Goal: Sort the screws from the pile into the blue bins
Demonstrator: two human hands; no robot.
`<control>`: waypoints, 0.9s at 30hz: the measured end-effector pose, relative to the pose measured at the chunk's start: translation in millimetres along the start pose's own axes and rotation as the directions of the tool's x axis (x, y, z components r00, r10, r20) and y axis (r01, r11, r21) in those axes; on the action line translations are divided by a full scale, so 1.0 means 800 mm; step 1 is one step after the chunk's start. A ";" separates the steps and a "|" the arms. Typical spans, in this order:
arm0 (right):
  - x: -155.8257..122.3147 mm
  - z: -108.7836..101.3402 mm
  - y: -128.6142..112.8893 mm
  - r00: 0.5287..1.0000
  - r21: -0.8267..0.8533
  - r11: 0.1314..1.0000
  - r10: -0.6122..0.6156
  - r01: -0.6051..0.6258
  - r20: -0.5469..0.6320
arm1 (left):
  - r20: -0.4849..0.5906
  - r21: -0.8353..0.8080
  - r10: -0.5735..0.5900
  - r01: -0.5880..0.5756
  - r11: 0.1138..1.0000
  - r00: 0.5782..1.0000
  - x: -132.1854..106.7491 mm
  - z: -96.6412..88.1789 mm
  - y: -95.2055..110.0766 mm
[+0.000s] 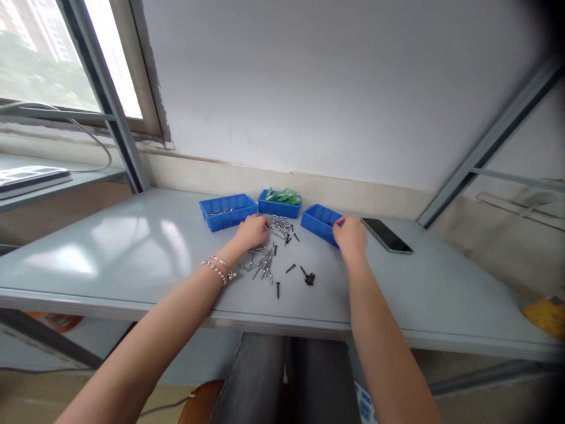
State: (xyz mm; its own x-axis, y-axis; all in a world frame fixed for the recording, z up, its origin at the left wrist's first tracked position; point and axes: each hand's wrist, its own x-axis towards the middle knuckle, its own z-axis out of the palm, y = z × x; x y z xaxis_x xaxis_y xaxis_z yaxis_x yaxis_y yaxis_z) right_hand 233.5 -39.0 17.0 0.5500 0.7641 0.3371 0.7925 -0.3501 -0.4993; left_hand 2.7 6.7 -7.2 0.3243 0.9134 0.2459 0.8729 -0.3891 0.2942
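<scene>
My left hand [251, 232] rests at the near edge of a pile of silver rivets [279, 225], with its fingers curled down. Its wrist wears beaded bracelets [216, 268]. More silver rivets [260, 265] lie nearer me, and loose black screws [309, 278] lie to their right. My right hand [350, 234] touches the rim of the right blue plastic bin [318, 224]. The left blue bin [227, 213] holds a few metal pieces. The middle blue bin [267, 203] holds green pieces [282, 196]. Whether either hand pinches something small cannot be seen.
A black smartphone [386, 235] lies on the grey table [110, 253] to the right of my right hand. A white wall rises behind the table. A window [44, 59] and a shelf holding a laptop [30, 179] are at the left. My jeans [282, 377] show below the table edge.
</scene>
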 end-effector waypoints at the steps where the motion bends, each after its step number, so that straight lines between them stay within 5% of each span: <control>1: 0.000 0.001 0.000 1.000 -0.003 1.000 0.004 -0.004 0.003 | -0.002 -0.009 0.016 -0.016 1.000 1.000 0.001 0.001 -0.001; 6: 0.001 0.002 0.003 1.000 -0.003 1.000 -0.012 0.012 -0.001 | -0.012 -0.023 0.074 -0.074 0.997 0.997 0.004 0.006 -0.004; 10: 0.000 -0.001 -0.005 0.986 0.039 0.986 -0.160 0.162 -0.041 | 0.001 -0.008 0.067 -0.067 0.998 0.998 0.004 0.006 -0.003; 13: -0.012 -0.011 -0.022 0.937 0.299 0.904 -0.342 0.305 0.079 | 0.001 -0.002 0.070 -0.070 0.998 0.998 0.004 0.006 -0.002; 14: -0.018 -0.016 -0.028 0.885 0.439 0.842 -0.427 0.314 0.186 | -0.003 -0.001 0.070 -0.070 0.998 0.998 0.003 0.006 -0.002; 15: -0.025 -0.020 -0.034 0.787 0.558 0.780 -0.522 0.283 0.330 | -0.008 -0.002 0.068 -0.068 0.998 0.998 0.003 0.005 -0.001; 17: -0.040 -0.027 -0.044 0.456 0.685 0.706 -0.676 0.180 0.578 | -0.018 -0.004 0.060 -0.060 0.998 0.998 0.002 0.004 0.000; 19: -0.053 -0.027 -0.049 0.091 0.688 0.720 -0.694 0.094 0.714 | -0.022 -0.006 0.051 -0.051 0.999 0.998 0.001 0.003 0.001; 21: -0.062 -0.023 -0.052 -0.154 0.648 0.761 -0.636 0.037 0.756 | -0.021 -0.007 0.050 -0.050 0.999 0.999 0.001 0.003 0.001; 24: -0.068 -0.012 -0.054 -0.336 0.568 0.823 -0.536 -0.004 0.774 | -0.028 -0.006 0.055 -0.055 0.998 0.998 0.002 0.003 0.000; 27: -0.071 -0.003 -0.056 -0.365 0.554 0.832 -0.527 -0.036 0.768 | -0.030 -0.005 0.063 -0.064 0.998 0.998 0.003 0.004 -0.001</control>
State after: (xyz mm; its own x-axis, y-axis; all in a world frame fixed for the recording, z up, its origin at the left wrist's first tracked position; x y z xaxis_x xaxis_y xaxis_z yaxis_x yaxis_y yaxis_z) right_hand 167.7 -68.2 22.1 -0.8205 0.3217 -0.4726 0.4937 -0.0183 -0.8694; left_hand 4.0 9.4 -10.0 0.3679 0.8829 0.2917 0.8487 -0.4470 0.2825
